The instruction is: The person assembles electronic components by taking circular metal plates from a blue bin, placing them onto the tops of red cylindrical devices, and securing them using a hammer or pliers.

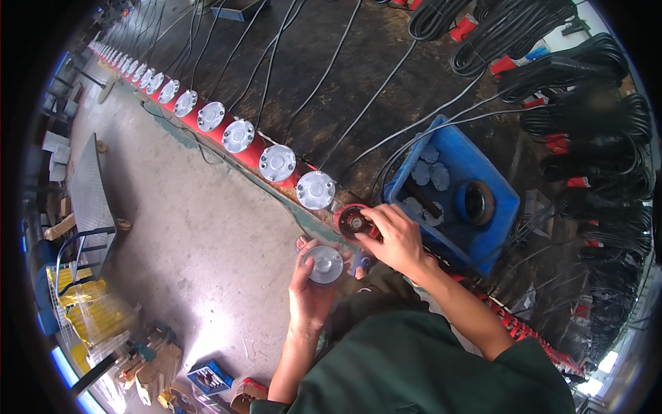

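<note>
My left hand [309,295] holds a round silver metal cover [325,265], thumb and fingers curled around its edge. To its upper right, a red cylindrical housing [353,222] stands at the bench edge with its top uncovered; dark parts and a round metallic piece show inside. My right hand [398,238] is closed at the right side of this housing, thumb and fingertips on its rim. Whether something small is between those fingertips, I cannot tell. Beside the housing stands another red one topped by a silver cover [316,190].
A long row of red housings with silver covers [278,163] runs along the bench edge to the far left, black cables trailing from them. A blue bin [496,186] holds loose covers and a tape roll [475,202]. Coiled black cables [586,117] line the right side.
</note>
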The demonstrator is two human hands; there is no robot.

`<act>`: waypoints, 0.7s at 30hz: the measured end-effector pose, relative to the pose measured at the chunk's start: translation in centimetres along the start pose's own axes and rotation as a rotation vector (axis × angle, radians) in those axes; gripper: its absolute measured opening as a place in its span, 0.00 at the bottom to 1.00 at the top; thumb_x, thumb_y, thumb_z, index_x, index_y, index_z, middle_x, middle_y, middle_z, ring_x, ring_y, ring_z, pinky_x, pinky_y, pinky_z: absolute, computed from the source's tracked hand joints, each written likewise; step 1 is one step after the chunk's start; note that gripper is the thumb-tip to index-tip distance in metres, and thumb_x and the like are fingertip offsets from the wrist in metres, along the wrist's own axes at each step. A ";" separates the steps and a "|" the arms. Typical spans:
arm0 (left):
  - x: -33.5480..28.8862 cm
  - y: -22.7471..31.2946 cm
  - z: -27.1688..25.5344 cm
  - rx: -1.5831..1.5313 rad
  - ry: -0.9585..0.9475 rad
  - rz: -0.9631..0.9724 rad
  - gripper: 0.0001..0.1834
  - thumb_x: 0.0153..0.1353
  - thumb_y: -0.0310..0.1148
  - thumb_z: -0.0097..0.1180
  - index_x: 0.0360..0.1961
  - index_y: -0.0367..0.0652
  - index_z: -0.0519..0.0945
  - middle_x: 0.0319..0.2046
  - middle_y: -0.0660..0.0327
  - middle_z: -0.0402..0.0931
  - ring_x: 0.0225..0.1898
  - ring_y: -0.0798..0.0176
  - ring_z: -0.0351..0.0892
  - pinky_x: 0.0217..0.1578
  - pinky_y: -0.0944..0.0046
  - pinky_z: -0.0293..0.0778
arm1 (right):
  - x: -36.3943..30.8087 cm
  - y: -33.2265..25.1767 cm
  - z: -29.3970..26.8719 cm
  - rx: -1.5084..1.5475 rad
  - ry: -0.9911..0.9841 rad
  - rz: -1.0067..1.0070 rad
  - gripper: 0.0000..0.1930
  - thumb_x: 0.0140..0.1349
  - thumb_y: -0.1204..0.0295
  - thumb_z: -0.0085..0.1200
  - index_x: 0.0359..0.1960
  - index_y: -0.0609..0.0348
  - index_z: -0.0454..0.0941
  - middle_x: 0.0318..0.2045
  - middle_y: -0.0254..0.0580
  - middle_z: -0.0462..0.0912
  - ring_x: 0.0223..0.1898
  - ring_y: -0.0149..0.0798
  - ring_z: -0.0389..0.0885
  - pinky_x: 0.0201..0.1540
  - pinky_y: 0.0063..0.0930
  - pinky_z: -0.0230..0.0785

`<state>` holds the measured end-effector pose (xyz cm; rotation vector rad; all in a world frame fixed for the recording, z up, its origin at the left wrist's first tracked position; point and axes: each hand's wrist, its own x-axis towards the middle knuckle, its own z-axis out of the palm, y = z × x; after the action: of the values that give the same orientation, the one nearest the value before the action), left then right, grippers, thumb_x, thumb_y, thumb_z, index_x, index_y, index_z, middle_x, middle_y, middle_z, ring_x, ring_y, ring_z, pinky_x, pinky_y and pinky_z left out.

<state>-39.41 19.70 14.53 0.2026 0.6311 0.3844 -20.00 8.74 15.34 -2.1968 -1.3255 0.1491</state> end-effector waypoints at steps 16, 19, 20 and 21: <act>1.4 -0.9 0.1 1.194 -0.095 0.394 0.22 0.73 0.37 0.64 0.60 0.33 0.77 0.47 0.47 0.87 0.48 0.57 0.87 0.49 0.60 0.81 | -1.3 -0.6 -4.6 0.636 -0.142 0.522 0.14 0.66 0.77 0.67 0.52 0.69 0.84 0.35 0.37 0.89 0.33 0.23 0.84 0.35 0.21 0.76; 3.4 -0.4 2.2 1.441 -0.138 0.617 0.48 0.53 0.28 0.79 0.72 0.36 0.65 0.62 0.44 0.79 0.59 0.45 0.82 0.61 0.52 0.77 | -0.8 2.5 -3.2 0.587 -0.179 0.505 0.16 0.66 0.76 0.68 0.54 0.69 0.84 0.33 0.35 0.87 0.34 0.23 0.83 0.37 0.21 0.76; 4.5 -0.7 1.5 1.437 -0.189 0.681 0.53 0.51 0.29 0.80 0.75 0.37 0.61 0.65 0.43 0.77 0.66 0.43 0.78 0.65 0.50 0.74 | -0.2 2.5 -3.1 0.590 -0.182 0.500 0.16 0.66 0.76 0.68 0.54 0.69 0.84 0.33 0.35 0.87 0.34 0.23 0.83 0.37 0.21 0.76; 5.2 -0.7 1.5 1.436 -0.185 0.682 0.53 0.51 0.29 0.80 0.75 0.37 0.61 0.65 0.43 0.77 0.66 0.43 0.78 0.65 0.50 0.74 | 0.4 2.4 -3.2 0.600 -0.261 0.518 0.16 0.66 0.75 0.68 0.53 0.69 0.85 0.33 0.35 0.87 0.34 0.23 0.83 0.37 0.22 0.76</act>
<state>-34.50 21.06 12.73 1.8362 0.5391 0.4919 -16.78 6.97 16.85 -1.9681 -0.6658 0.9270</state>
